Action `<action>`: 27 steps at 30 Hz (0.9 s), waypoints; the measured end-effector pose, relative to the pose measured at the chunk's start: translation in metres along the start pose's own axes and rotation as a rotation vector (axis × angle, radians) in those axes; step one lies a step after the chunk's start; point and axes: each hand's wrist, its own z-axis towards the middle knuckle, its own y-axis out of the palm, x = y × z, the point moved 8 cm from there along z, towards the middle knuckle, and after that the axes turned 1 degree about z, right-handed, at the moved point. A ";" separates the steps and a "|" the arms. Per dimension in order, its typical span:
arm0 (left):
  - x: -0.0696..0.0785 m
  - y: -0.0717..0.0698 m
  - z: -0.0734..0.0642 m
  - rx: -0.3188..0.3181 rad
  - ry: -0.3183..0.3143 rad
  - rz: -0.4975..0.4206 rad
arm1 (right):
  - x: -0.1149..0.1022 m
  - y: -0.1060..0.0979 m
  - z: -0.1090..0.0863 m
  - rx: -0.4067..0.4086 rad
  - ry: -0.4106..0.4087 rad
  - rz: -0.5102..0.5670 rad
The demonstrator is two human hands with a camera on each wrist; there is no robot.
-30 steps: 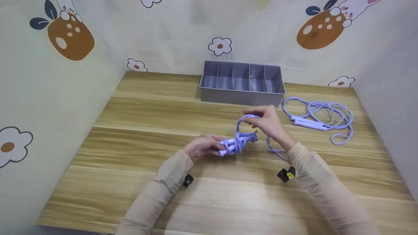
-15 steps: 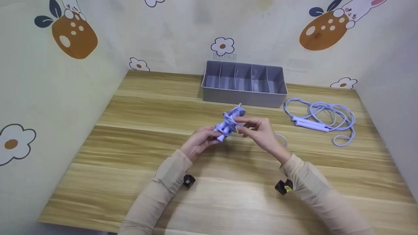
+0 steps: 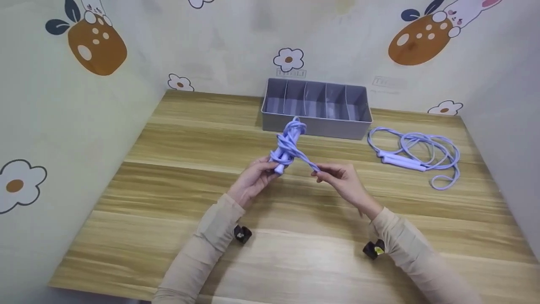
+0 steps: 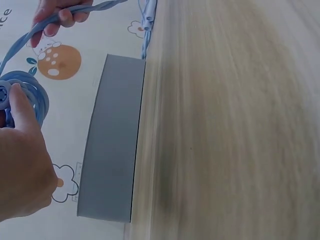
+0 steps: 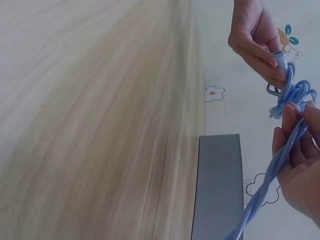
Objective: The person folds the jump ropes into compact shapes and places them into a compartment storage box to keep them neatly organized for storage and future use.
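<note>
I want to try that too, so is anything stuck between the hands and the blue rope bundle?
No, nothing visible. The left hand grips the rope bundle, and the right hand pinches the cord leading from it. The other rope lies off to the right and the gray box stands behind, neither in between.

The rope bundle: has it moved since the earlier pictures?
Yes: in the head view, the bundle has moved up the picture and slightly left against the grey box; its tip now shows just below the box's front rim.

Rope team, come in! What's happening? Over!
Left grip: holding wound jump rope. Right grip: pinching its free length. Second rope: off to the right, seemingly not in the way.
</note>
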 end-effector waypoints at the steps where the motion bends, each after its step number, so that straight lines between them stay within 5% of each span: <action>1: 0.001 0.001 0.000 -0.011 0.006 -0.015 | 0.002 -0.001 -0.001 -0.008 0.005 0.002; 16: 0.016 0.005 -0.008 -0.071 0.093 -0.098 | 0.026 -0.022 -0.016 -0.051 0.144 -0.073; 27: -0.001 0.021 -0.013 -0.272 0.063 0.030 | 0.032 -0.032 -0.016 -0.169 0.205 -0.079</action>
